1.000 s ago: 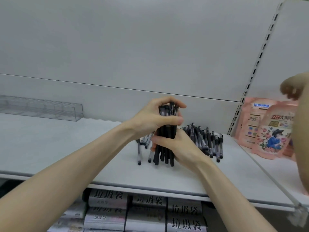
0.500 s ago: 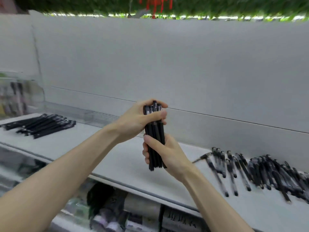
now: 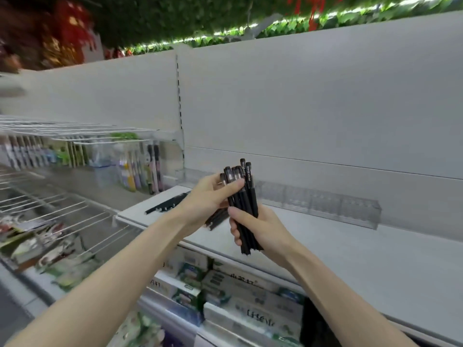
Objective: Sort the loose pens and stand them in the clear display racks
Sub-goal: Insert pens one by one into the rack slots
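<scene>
Bundle of pens (image 3: 246,196) held upright: left hand (image 3: 205,199) curled round the tops, right hand (image 3: 260,229) gripping low. Rack (image 3: 325,204) at two o'clock looks unfilled; loose pens (image 3: 167,204) wait at ten.

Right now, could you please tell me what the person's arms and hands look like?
The left forearm and right forearm are bare as far as the view shows: no sleeves, watch or bracelet. The left hand and right hand wear no gloves or visible rings.

The white shelf (image 3: 350,251) bears a clear rack (image 3: 325,204) and loose black pens (image 3: 166,204).
</scene>
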The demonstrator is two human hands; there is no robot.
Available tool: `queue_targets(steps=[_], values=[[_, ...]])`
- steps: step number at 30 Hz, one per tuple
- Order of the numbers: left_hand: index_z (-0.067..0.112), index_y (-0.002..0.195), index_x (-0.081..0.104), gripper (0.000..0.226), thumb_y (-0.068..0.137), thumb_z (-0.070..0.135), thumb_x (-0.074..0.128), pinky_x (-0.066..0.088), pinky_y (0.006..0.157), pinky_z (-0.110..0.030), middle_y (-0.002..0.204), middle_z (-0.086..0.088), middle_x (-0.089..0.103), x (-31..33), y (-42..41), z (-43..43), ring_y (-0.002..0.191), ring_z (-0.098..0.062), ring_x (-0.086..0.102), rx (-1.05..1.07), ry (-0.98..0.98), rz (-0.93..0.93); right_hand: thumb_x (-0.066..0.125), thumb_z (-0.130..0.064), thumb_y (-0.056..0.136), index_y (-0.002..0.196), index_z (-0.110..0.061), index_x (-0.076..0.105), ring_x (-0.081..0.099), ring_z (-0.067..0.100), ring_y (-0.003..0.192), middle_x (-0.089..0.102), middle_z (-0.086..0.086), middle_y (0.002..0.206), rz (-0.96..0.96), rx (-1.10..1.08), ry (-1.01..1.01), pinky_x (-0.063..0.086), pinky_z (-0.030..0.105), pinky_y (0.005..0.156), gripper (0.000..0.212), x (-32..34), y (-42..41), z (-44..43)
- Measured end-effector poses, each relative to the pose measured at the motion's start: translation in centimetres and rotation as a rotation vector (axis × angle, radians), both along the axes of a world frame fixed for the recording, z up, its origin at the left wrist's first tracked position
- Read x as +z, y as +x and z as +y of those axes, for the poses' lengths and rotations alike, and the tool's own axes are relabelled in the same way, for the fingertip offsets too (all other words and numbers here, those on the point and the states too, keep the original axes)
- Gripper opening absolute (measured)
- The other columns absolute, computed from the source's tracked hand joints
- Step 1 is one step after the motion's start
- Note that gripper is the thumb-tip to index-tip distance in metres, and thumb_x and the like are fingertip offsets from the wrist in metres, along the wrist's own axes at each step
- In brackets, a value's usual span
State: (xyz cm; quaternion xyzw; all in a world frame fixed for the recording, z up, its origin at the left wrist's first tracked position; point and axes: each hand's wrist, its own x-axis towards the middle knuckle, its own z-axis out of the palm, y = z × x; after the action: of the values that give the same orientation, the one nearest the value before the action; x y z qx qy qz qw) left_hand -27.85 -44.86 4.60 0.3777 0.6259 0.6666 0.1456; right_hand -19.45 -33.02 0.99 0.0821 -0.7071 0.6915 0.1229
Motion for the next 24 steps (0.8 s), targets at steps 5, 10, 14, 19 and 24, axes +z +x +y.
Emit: queue_targets(steps=[5,10,14,19,24], values=[[0.005,0.113,0.060,0.031,0.095,0.030,0.052,0.050,0.079,-0.022,0.106,-0.011,0.069,0.4,-8.3,-2.0,0.091,-0.015,0.065,0.110,-0.203,0.288,0.054,-0.015,0.096,0.096,-0.008,0.049,0.053,0.017,0.056,0.054,0.006,0.067,-0.007,-0.031,0.067,0.049,0.029,0.055,0.009,0.2,-7.6,-1.8],[0.004,0.105,0.058,0.031,0.097,0.033,0.049,0.036,0.048,-0.021,0.067,0.001,0.053,0.9,-15.0,-1.8,0.050,-0.009,0.044,0.014,-0.319,0.322,0.052,-0.022,0.097,0.099,-0.016,0.054,0.063,0.012,0.069,0.064,-0.002,0.075,-0.046,-0.089,0.174,0.052,0.026,0.069,0.007,0.2,-14.1,-2.3],[0.006,0.090,0.055,0.030,0.097,0.033,0.046,0.027,0.048,-0.023,0.057,0.003,0.033,0.8,-19.5,-1.5,0.048,-0.010,0.027,-0.140,-0.355,0.298,0.054,-0.044,0.093,0.102,-0.029,0.062,0.065,0.005,0.096,0.071,-0.014,0.092,-0.118,-0.201,0.360,0.050,0.027,0.089,0.020,0.1,-17.7,-2.0],[-0.009,0.084,0.057,0.043,0.098,0.031,0.045,0.033,0.059,-0.025,0.064,-0.002,0.046,-1.9,-23.6,-0.3,0.059,-0.008,0.040,-0.143,-0.365,0.570,0.036,-0.063,0.091,0.143,-0.033,0.031,0.004,0.016,0.144,0.014,-0.003,0.154,-0.335,-0.525,0.844,0.002,0.042,0.117,0.061,-1.6,-20.2,-2.2],[0.025,0.073,0.053,0.045,0.093,0.058,0.030,0.032,0.090,-0.037,0.086,0.004,0.046,-5.6,-26.4,0.9,0.094,-0.013,0.041,-0.026,-0.527,0.746,0.016,-0.062,0.093,0.150,-0.016,0.018,-0.020,0.016,0.145,-0.016,-0.002,0.159,-0.558,-0.689,1.100,-0.014,0.044,0.115,0.073,-2.5,-20.8,-2.6]])
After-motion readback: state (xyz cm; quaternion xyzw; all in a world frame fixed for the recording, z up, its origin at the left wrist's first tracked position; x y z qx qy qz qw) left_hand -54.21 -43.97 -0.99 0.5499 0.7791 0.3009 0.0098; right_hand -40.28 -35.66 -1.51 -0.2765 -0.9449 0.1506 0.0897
